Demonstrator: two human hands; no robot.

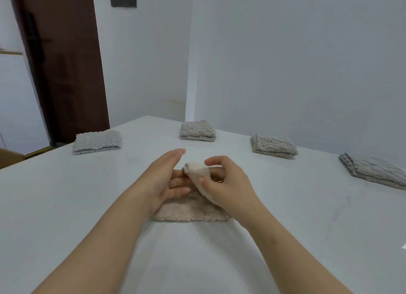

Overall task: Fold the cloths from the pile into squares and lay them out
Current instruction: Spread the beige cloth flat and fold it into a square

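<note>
The beige cloth (189, 208) lay on the white table (87, 205), centred near the person and well apart from every table edge in view. Its near portion rested flat, with a straight near edge. The right hand (228, 183) pinched a raised flap of the beige cloth between thumb and curled fingers, holding that flap clear of the lower layer. The left hand (164, 179) was spread, its fingers straight and resting on the lower layer just beside the raised flap; it gripped nothing. Four grey folded squares lay spaced apart: the first folded cloth (96, 142) by the far-left edge, the second folded cloth (197, 131) near the far corner, the third folded cloth (273, 146) and the fourth folded cloth (373, 169) along the far-right edge.
</note>
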